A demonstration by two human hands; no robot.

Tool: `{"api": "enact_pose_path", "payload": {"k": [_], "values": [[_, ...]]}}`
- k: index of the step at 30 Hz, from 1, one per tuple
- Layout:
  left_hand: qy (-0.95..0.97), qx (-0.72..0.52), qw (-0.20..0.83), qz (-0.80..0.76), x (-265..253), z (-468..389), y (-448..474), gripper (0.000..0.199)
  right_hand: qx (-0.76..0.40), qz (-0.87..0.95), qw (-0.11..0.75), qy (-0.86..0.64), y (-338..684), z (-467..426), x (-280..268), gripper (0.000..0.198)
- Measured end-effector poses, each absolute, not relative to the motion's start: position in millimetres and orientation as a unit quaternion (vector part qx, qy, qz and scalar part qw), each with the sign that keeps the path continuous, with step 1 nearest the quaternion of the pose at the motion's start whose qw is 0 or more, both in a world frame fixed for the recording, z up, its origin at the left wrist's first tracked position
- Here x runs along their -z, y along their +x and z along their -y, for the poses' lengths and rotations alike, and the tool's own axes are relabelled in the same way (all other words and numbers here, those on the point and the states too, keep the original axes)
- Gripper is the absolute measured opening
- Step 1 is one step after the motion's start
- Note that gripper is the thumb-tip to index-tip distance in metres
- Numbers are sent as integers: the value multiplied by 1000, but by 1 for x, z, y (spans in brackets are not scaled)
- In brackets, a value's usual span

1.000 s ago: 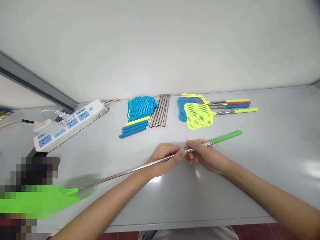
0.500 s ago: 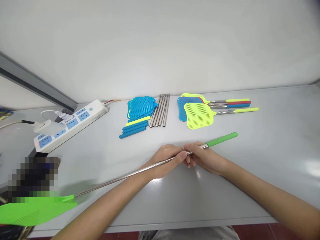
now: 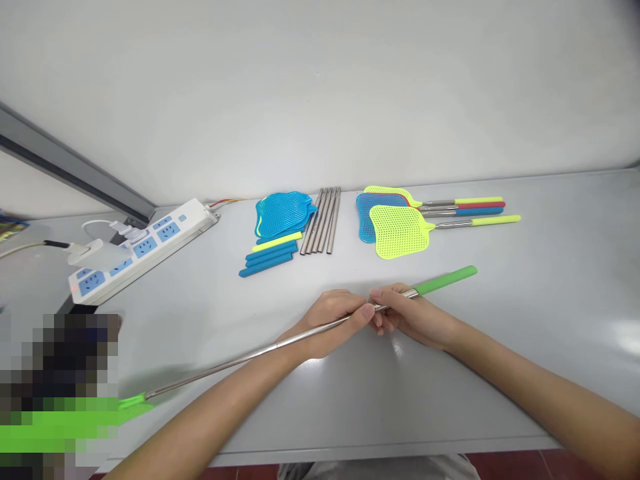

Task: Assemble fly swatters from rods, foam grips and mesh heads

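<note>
A green fly swatter (image 3: pixel 300 337) with an extended telescopic metal rod slants across the front of the table. Its green grip (image 3: pixel 447 281) points right, and its green head lies at the lower left, mostly covered by pixelation. My left hand (image 3: pixel 340 320) is closed round the rod near the middle, thumb on top. Just to its right, my right hand (image 3: pixel 407 313) pinches the thicker part of the rod below the grip. The two hands nearly touch, and some of their fingers are hidden beneath the rod.
Behind the hands are blue swatter heads (image 3: pixel 285 213), blue grip sleeves (image 3: pixel 270 263), a yellow sleeve (image 3: pixel 277 241) and several metal rods (image 3: pixel 321 223). Assembled swatters (image 3: pixel 403 233) lie to the right. A white power strip (image 3: pixel 145 250) with plugged-in chargers stands at left against the grey table (image 3: pixel 525 280).
The rod's left end and the green head have shifted slightly left and down. Both hands keep their hold at almost the same place.
</note>
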State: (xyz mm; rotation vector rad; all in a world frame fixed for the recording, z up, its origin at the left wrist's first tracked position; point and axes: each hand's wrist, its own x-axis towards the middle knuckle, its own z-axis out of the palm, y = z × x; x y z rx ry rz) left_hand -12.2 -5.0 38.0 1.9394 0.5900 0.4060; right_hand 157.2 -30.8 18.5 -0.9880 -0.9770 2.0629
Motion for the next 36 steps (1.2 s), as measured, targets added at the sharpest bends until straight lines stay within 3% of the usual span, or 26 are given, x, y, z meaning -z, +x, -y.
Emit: {"api": "enact_pose_path", "payload": {"k": [10, 36], "values": [[801, -218, 485, -276, -26, 8, -11, 36, -784, 366, 321, -386, 159, 31, -18, 36], [758, -199, 546, -297, -24, 7, -10, 33, -776, 361, 354, -376, 159, 32, -15, 33]]}}
